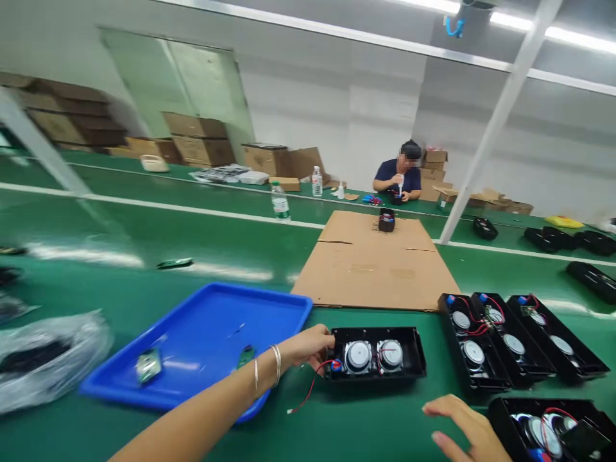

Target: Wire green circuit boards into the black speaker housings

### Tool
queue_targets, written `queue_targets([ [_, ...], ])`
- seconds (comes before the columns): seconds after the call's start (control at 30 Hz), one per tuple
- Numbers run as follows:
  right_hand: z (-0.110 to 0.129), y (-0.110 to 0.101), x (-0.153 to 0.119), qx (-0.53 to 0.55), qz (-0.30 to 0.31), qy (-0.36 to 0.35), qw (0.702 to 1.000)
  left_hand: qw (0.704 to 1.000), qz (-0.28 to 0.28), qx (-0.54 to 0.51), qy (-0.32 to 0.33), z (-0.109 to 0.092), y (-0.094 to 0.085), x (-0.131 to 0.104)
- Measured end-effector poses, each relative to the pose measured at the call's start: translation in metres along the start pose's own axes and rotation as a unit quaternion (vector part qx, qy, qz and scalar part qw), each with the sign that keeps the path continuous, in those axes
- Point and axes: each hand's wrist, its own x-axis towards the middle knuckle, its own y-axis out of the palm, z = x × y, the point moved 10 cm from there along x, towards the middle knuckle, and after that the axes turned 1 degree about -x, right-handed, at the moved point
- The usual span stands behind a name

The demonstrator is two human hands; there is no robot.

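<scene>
Left hand [315, 346]: clamped on the left end of a black housing [408, 353].
Right hand [462, 427]: fingers spread, near the lower-right housing [502, 414]; can't tell if they touch.
Black housing: open side up on the green surface [366, 417] before me; two round speakers [359, 355] inside, side by side.
Lead [306, 400]: red wire from the housing's left end, white plug [289, 410] on the surface.
Blue tray [206, 333]: to the left; a circuit board [149, 366] near its left end, a green board [246, 355] by my wrist.
Clear bag [91, 340]: left of the tray, dark contents.
Housing row [486, 383]: three at right, speakers and red wires in each.
Open room: bare green between my housing and the row, more on the near side.
Far edge: cardboard sheet [380, 276] just beyond my housing.
In the way: my forearm crosses the tray's near corner; lower-right housing beside my right hand.
Across: a co-worker [389, 173], dark sleeves, white bottle [400, 183] in hand.
</scene>
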Motion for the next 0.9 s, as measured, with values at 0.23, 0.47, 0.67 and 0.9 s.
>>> queue_targets([
  [0.23, 0.126, 0.098, 0.064, -0.057, -0.069, -0.253, 0.963, 0.993, -0.075, 0.031, 0.082, 0.016, -0.007, -0.021],
  [0.47, 0.151, 0.136, 0.083, -0.048, -0.068, -0.316, 0.945, 0.925, -0.352, 0.103, 0.102, 0.041, -0.104, -0.083],
  [0.67, 0.152, 0.141, 0.092, -0.039, 0.009, -0.376, 0.926, 0.891, -0.430, 0.141, 0.048, 0.069, -0.154, -0.096],
  [0.9, 0.135, 0.095, 0.117, 0.141, -0.083, -0.261, 0.951, 0.955, -0.276, 0.036, 0.101, 0.054, -0.110, -0.081],
])
